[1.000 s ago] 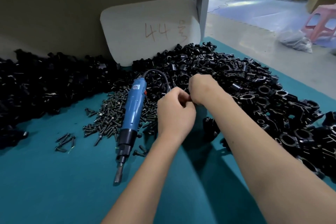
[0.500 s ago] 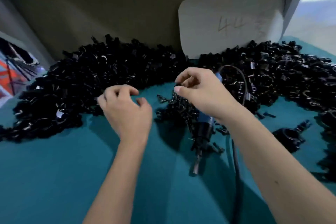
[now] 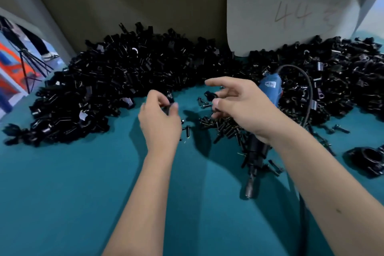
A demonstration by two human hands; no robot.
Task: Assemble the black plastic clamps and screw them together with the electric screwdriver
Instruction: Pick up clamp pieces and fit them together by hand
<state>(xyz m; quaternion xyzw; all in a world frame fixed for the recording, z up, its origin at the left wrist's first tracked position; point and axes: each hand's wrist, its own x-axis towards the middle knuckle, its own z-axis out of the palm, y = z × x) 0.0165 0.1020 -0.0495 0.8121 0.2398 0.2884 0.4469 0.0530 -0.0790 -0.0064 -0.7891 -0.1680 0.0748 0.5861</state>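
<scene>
Both hands raised over teal worktop [image 3: 62, 203], each pinching a small black clamp piece.

Left hand [image 3: 160, 122] curled, thumb and fingers nipping a black part [image 3: 167, 108] just beside the large clamp pile [image 3: 108, 89]. Right hand [image 3: 243, 108] with index finger stretched out, thumb and middle fingers gripping another black piece [image 3: 211, 95] above the loose screws [image 3: 224, 129]. Blue electric screwdriver [image 3: 268, 97] lying on worktop under right wrist, bit toward camera, white label unreadable. Pale board [image 3: 291, 6] behind, handwritten "44" plus an unclear character. Assembled clamp [image 3: 369, 158] at right edge.
</scene>
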